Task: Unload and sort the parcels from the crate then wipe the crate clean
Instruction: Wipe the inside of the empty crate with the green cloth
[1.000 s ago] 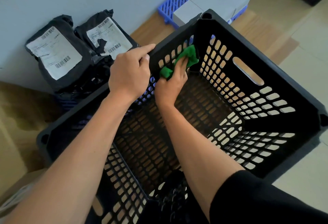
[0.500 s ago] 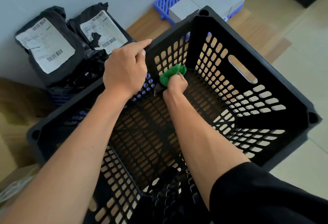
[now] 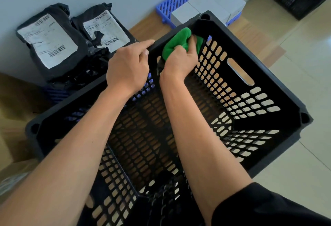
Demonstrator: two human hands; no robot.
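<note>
Both forearms reach forward and away from the camera, bare from the elbow down, the right upper arm covered by a black sleeve (image 3: 268,206). The left hand (image 3: 128,66) lies knuckles up, its index finger stretched straight ahead while the other fingers curl downward; what they rest on is hidden beneath the palm. The right hand (image 3: 180,60) sits just beside it and slightly farther forward, back of the hand facing the camera, fingers curled and bunched tightly around a green cloth (image 3: 176,43). The two wrists lie close together, the forearms spreading apart toward the elbows.
</note>
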